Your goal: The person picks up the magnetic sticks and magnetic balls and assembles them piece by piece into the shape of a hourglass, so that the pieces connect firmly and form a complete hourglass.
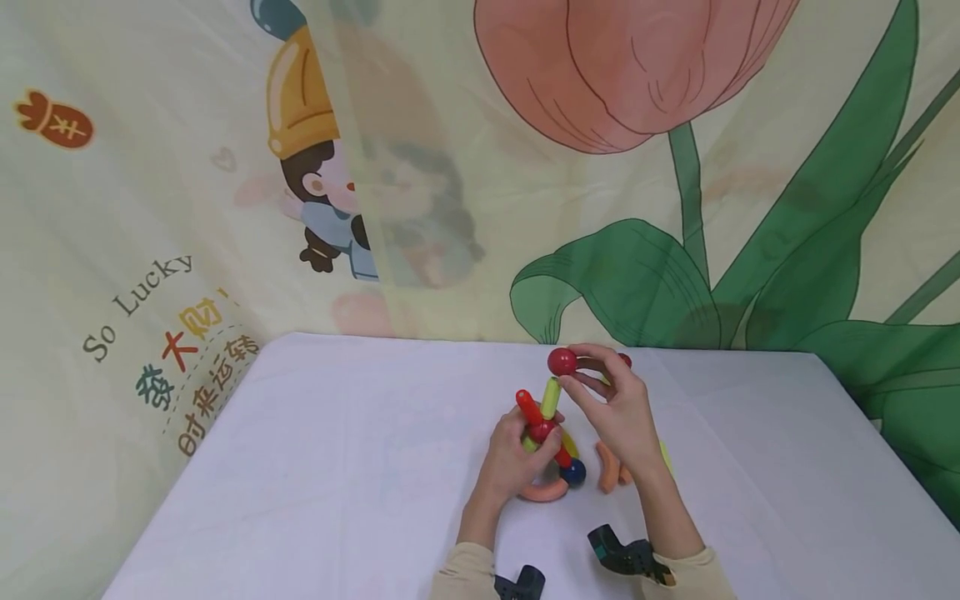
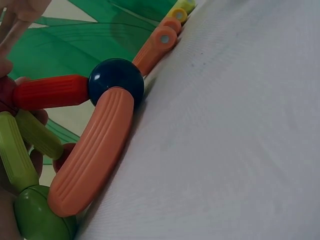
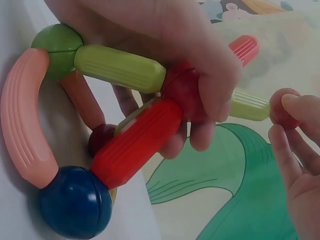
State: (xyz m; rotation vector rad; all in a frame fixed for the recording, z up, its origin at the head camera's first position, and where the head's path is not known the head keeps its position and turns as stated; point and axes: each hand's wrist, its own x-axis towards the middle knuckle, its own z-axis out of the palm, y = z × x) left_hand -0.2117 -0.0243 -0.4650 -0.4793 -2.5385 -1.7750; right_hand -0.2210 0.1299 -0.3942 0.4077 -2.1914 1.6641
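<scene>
a red ball point(image 1: 562, 362) is pinched at the fingertips point(image 3: 292, 102) of the right hand point(image 1: 617, 408) and sits against the top end of an upright yellow-green rod point(image 1: 551, 397), apparently so that it can be seated on that end. the fingers point(image 3: 210, 75) of the left hand point(image 1: 517, 454) are curled round the middle of the toy structure point(image 1: 546, 442), gripping it at a dark red hub ball point(image 3: 182, 90), which seems to steady the whole while the top piece is handled. from that hub a red rod point(image 3: 137, 142) runs down to a navy ball point(image 3: 75, 202), and a curved salmon piece point(image 3: 22, 117) links the navy ball to a green ball point(image 3: 56, 47); the base rests on the white tabletop point(image 1: 337, 467). loose pieces point(image 1: 607, 468) lie just beside the structure, under the right wrist. the green ball and the curved base are largely hidden behind the left hand in the head view and are plain only in the wrist views; the left wrist view alone shows the row of loose rod ends point(image 2: 167, 32) along the tabletop, while the pinch on the red ball is missing from it.
</scene>
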